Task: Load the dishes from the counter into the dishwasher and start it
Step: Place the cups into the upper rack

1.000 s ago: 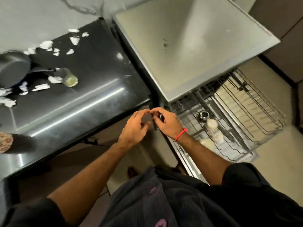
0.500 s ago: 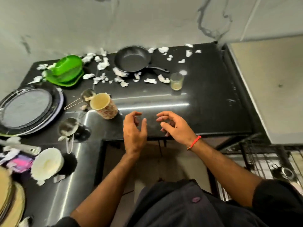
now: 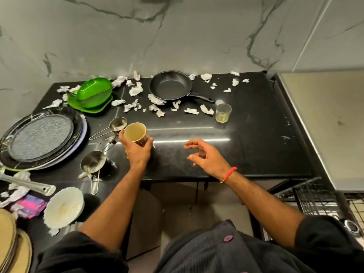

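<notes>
A person's left hand [image 3: 137, 150] grips a patterned cup [image 3: 136, 133] on the black worktop [image 3: 256, 138] beside a steel measuring cup [image 3: 117, 124]; the right hand [image 3: 206, 156] hovers empty, fingers loosely spread.

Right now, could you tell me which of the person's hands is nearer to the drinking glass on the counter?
The right. The right hand hovers open, below and slightly left of the drinking glass; the left hand grips the patterned cup much farther left.

Dim indoor light, a bright glare streak on the glossy counter [image 3: 197, 123], wide-angle bending at edges.
</notes>
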### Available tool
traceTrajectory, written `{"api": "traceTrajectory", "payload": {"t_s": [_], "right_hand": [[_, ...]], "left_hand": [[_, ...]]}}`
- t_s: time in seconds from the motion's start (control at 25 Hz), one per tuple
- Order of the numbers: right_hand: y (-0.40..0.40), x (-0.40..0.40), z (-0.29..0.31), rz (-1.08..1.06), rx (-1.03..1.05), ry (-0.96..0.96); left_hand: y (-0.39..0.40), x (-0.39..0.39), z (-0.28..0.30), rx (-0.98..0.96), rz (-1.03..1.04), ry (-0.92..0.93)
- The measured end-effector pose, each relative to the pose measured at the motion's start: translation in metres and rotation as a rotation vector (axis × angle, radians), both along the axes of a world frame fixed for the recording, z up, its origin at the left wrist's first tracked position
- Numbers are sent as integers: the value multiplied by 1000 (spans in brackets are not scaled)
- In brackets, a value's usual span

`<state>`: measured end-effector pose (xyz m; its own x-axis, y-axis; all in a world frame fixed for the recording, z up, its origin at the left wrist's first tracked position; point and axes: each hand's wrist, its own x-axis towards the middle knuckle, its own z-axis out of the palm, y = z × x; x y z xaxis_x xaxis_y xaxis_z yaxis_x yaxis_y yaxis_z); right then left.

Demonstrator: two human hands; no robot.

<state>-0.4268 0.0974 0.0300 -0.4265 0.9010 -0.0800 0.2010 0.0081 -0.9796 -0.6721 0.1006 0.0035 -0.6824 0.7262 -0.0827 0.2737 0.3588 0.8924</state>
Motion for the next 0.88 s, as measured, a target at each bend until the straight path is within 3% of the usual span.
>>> {"api": "traceTrajectory", "payload": {"t_s": [0.16, 0.24, 0.32, 0.44, 0.52, 0.72, 0.88], "right_hand": [[-12, 25, -12, -34, -20, -38], [-22, 47, -14, -43, -5, -76], [-33, 71, -9, -49, 115, -168], [-49, 108, -5, -56, 516, -427], [-64, 135, -3, -145, 686, -554], [-128, 226, -10, -436, 664, -650], [-181, 294, -18, -799, 418, -487]], "left_hand": [[2, 6, 5, 52, -1, 13], [-1, 32, 12, 69, -109, -19], [-3, 75, 19, 43, -293, -187], [3, 158, 24, -202, -602, -523], [4, 214, 24, -438, -815, -645], [-14, 327, 18, -775, -1198, -442], [-50, 414, 23, -832, -1461, -378]]}}
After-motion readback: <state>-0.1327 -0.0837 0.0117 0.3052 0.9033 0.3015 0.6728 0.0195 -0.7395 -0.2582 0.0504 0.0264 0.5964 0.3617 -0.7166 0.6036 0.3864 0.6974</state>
